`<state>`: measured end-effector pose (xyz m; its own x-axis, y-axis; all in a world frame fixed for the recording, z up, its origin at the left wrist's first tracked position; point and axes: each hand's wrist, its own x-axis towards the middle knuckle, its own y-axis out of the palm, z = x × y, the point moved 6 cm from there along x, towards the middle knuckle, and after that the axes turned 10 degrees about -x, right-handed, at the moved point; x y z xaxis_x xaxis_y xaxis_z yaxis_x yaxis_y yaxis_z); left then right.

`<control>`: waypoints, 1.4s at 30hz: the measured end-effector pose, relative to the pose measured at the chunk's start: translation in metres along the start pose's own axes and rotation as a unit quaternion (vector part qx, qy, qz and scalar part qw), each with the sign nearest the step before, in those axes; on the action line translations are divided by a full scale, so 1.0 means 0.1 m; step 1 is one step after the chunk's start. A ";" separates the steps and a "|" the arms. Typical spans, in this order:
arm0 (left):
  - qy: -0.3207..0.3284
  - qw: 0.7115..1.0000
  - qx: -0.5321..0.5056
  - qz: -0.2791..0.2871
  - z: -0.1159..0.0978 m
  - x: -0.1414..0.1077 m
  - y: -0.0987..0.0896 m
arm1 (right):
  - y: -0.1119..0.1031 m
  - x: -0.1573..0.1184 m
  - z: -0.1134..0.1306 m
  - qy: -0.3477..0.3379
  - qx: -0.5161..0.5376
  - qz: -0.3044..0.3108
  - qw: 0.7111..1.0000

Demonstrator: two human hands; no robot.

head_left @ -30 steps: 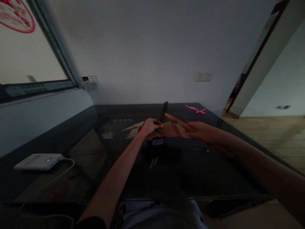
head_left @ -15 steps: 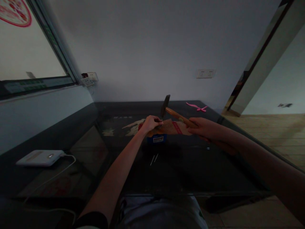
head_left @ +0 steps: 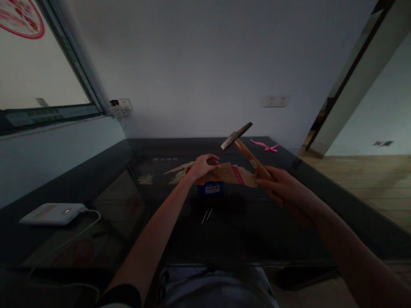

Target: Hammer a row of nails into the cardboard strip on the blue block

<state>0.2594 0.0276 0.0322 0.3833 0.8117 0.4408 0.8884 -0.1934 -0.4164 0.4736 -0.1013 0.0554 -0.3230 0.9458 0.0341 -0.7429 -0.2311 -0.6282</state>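
My right hand [head_left: 282,186] grips a hammer [head_left: 252,159] by its wooden handle, with the metal head raised and tilted above the table. My left hand [head_left: 203,167] rests at the left part of a flat tan piece [head_left: 227,173] with a dotted surface and a red band. Its thumb and fingertips are pinched together; whatever is between them is too small and dark to make out. Beneath the tan piece stands a blue box [head_left: 210,188] with a white label. The hammer head is up and to the right of my left hand, apart from it.
A white power bank [head_left: 53,214] with a white cable lies at the left of the dark glossy table [head_left: 160,239]. Toward the back right lies a pink ribbon [head_left: 268,147]. Wall sockets [head_left: 276,101] and a window [head_left: 45,64] are beyond the table.
The hammer has been lifted up and to the right, away from my left hand, and its head has tilted over. My left hand stays at the tan piece.
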 end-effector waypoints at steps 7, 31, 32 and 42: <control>0.073 0.986 0.058 -0.136 -0.61 -0.33 -0.46 | 0.39 -0.05 -0.39 -0.002 0.222 -0.071 0.972; -0.205 0.878 0.394 0.180 -0.09 -1.37 0.26 | 0.47 -0.06 -0.51 -0.002 0.244 -0.063 0.968; -0.199 0.878 0.397 0.178 -0.07 -1.37 0.24 | 0.47 -0.06 -0.52 -0.005 0.245 -0.065 0.967; -0.142 0.959 0.094 0.225 -0.36 -1.22 0.15 | 0.47 -0.06 -0.53 -0.006 0.259 -0.065 0.964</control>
<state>0.2352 -0.0943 0.0001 0.6103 0.7911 -0.0403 0.5770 -0.4789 -0.6616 0.4719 -0.1059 -0.0150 -0.2130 0.9722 0.0977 -0.9693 -0.1977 -0.1462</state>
